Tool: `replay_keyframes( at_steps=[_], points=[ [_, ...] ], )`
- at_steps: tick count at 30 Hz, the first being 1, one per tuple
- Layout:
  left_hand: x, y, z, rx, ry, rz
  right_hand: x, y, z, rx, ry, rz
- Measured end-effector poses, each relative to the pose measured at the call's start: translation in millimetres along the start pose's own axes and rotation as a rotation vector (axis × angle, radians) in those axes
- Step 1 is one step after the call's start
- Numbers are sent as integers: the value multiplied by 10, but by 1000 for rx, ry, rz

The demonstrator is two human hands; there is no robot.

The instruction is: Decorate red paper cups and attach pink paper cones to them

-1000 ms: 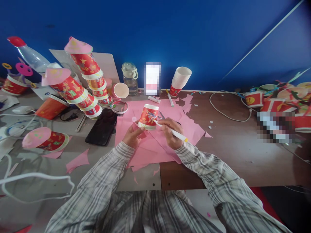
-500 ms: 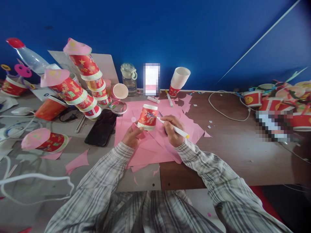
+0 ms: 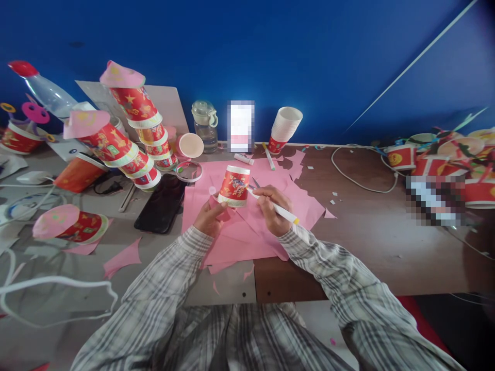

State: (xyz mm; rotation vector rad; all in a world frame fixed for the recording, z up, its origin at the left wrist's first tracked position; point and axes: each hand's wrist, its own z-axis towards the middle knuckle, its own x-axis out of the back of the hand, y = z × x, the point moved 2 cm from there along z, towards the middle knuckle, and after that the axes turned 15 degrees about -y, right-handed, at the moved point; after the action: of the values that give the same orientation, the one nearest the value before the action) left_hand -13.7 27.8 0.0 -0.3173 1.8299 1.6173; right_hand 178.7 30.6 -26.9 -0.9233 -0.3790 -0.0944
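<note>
Over the pink paper, my left hand grips a red paper cup with a printed pattern, by its lower left edge. The cup is tilted slightly, with a white band at the top and a yellowish-marked band at the bottom. My right hand is closed around a white marker with a yellow end. Its tip points at the cup's right side; whether it touches I cannot tell. Scissors lie partly hidden behind my right hand.
Stacked cup towers with pink cone tops stand left, near a black phone. A white cup stack, a lidded glass bottle and capped markers are at the back. Decorated cups and a white cable lie right.
The marker and my right fingers have shifted very slightly left and down beside the cup. My left hand keeps hold of the cup, which has barely moved.
</note>
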Motion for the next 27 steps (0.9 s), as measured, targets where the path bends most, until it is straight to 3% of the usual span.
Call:
replay_keyframes(
  at_steps=[11, 18, 27],
  points=[
    [-35, 32, -2, -14, -45, 68, -30, -45, 18, 109, -25, 16],
    [-5, 14, 2, 5, -51, 100, 13, -41, 19, -11, 14, -15],
    [0, -9, -2, -4, -79, 67, -29, 5, 44, -30, 24, -19]
  ],
)
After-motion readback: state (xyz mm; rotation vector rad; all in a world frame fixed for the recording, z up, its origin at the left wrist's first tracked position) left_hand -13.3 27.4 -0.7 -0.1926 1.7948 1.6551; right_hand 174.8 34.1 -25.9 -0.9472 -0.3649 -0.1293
